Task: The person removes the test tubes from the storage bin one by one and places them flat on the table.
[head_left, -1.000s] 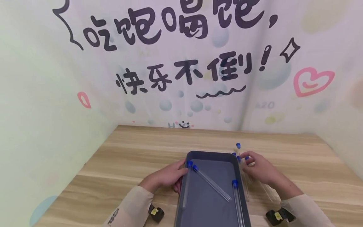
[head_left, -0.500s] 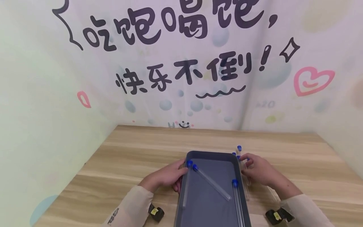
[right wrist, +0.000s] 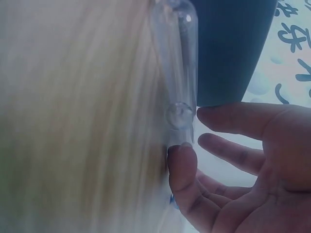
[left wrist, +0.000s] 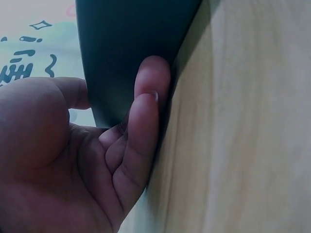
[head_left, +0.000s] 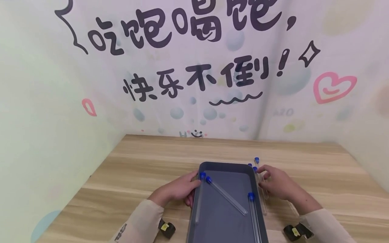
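Note:
A dark grey tray lies at the front middle of the table. My left hand grips its left wall, the thumb on the rim and the fingers against the outer side. Inside it are clear test tubes with blue caps: one along the left wall, one lying slantwise, another along the right wall. Just outside the right wall, more capped test tubes lie on the table. My right hand is over these, fingers bent, thumb and index finger apart, fingertips right at the glass; it partly hides them.
The wood-grain table reaches back to a printed white cloth with dark lettering. More cloth hangs at both sides. Black wrist-worn devices sit at both sleeves.
My right hand has shifted slightly left toward the tray wall. The farthest blue cap has come a little nearer, and one cap is now hidden by the fingers. My left hand stays still.

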Demonstrator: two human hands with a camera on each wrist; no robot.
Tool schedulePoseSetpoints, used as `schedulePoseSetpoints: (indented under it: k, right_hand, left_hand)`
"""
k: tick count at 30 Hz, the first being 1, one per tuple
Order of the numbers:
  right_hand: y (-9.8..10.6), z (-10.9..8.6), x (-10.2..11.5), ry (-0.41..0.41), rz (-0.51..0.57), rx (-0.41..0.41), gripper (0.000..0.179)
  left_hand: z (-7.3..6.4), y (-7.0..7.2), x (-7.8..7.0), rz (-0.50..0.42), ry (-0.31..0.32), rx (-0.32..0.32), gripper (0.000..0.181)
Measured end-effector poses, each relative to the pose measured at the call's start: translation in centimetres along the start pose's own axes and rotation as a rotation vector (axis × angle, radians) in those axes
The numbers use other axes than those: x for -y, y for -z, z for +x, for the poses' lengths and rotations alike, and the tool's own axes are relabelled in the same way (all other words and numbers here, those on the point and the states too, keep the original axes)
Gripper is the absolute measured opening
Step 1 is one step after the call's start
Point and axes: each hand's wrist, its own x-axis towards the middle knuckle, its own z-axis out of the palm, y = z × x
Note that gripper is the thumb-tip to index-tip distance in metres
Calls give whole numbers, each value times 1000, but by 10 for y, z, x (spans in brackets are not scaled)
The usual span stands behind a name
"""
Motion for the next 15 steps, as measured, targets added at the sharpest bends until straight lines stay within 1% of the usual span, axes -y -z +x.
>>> schedulePoseSetpoints:
  k: [6,8,11,12,15]
  right_hand:
    - [0,1,-2,37,-36,-23,36]
    - [1,1,-2,63,-53,-48,34]
    - [3,1,0,93,-59,-106,30]
    - [4,1,2,100,-57,-126,29]
    - [6,-1,8,93,2,-170,26]
  left_hand:
    - [-1,0,0,10,0,-13,46]
    - [-2,-1,1,13,3,-14,46]
    - [-2,-1,1,11,1,-24,46]
    - [-2,-1,1,10,-1,-25,46]
    - [-2,-1,1,3,-4,-24,46]
